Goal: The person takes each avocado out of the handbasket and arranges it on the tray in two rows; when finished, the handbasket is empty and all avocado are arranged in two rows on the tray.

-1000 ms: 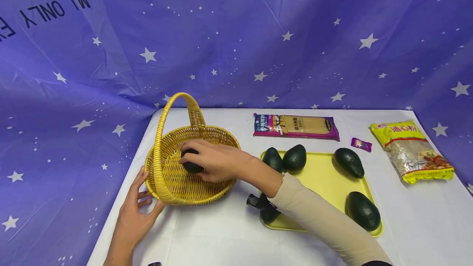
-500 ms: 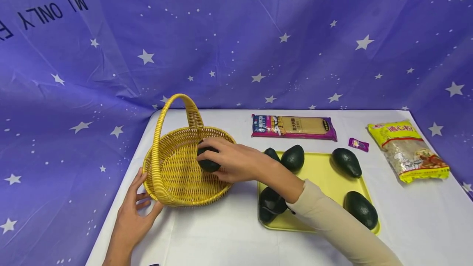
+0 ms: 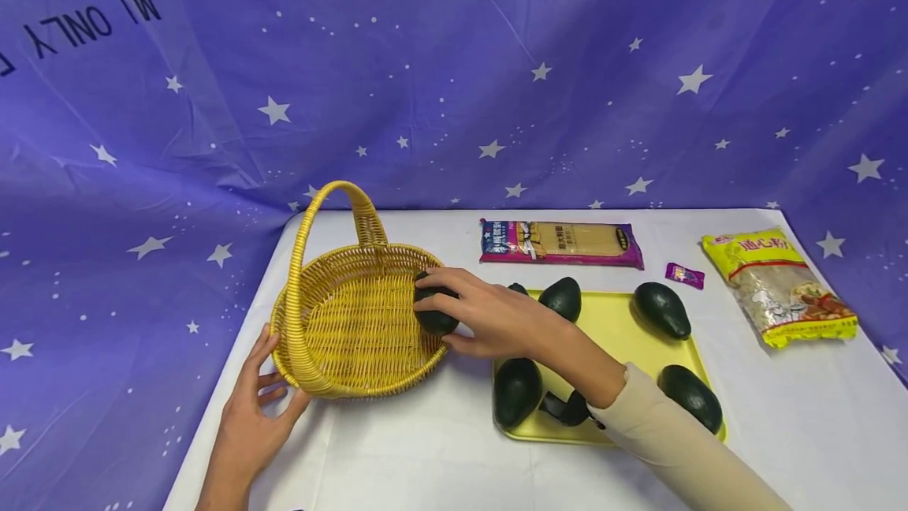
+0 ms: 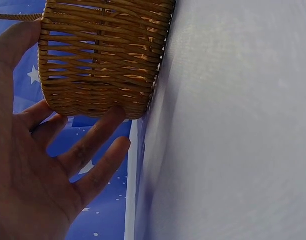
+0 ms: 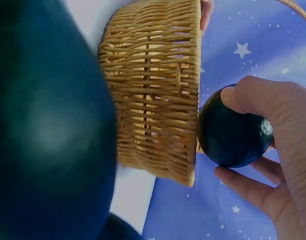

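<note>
In the head view, my right hand (image 3: 489, 314) grips a dark green avocado (image 3: 434, 307) above the right rim of the yellow wicker basket (image 3: 369, 394). The right wrist view shows thumb and fingers around this avocado (image 5: 232, 130), just outside the basket's rim (image 5: 195, 100). With fingers spread, my left hand (image 3: 248, 416) touches the basket's left side; in the left wrist view the thumb is at the rim and fingertips are against the weave (image 4: 98, 65). Inside the basket, the visible woven floor is bare. A yellow tray (image 3: 610, 353) bearing several avocados (image 3: 518, 393) lies right of the basket.
Behind the tray lies a pack of noodles (image 3: 560, 243), with a small purple packet (image 3: 685, 275) to its right. A yellow bag of pasta (image 3: 780, 290) is at the far right. A starry purple cloth (image 3: 454, 101) hangs behind the white table (image 3: 426, 456).
My right hand has carried the avocado rightward, from inside the basket to above its right rim. The left hand stays at the basket's left side.
</note>
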`<state>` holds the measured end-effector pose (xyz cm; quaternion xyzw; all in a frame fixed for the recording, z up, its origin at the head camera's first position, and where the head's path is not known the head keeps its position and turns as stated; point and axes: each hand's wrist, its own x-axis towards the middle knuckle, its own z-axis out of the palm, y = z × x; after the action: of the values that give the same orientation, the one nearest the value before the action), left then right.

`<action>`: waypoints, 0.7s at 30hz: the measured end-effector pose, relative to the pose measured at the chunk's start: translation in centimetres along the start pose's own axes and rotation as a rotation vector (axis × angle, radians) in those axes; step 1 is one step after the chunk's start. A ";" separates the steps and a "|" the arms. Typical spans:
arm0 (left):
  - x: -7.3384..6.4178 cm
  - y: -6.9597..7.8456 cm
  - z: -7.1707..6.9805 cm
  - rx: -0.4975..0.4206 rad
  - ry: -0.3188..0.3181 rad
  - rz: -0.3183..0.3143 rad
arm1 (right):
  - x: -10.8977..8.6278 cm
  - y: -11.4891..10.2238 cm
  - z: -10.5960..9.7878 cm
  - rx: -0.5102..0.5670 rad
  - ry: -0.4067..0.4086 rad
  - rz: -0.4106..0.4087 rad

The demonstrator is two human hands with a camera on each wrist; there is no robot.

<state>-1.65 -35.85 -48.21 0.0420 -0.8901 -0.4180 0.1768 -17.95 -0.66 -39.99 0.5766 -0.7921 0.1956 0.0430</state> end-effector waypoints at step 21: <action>0.1 -0.3 0.0 -0.009 0.013 0.024 | -6.1 -0.1 -1.7 -0.029 0.109 0.068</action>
<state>-1.78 -36.11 -48.41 0.0331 -0.8874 -0.4197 0.1878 -16.09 5.39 -40.19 0.5372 -0.8104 0.2166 0.0878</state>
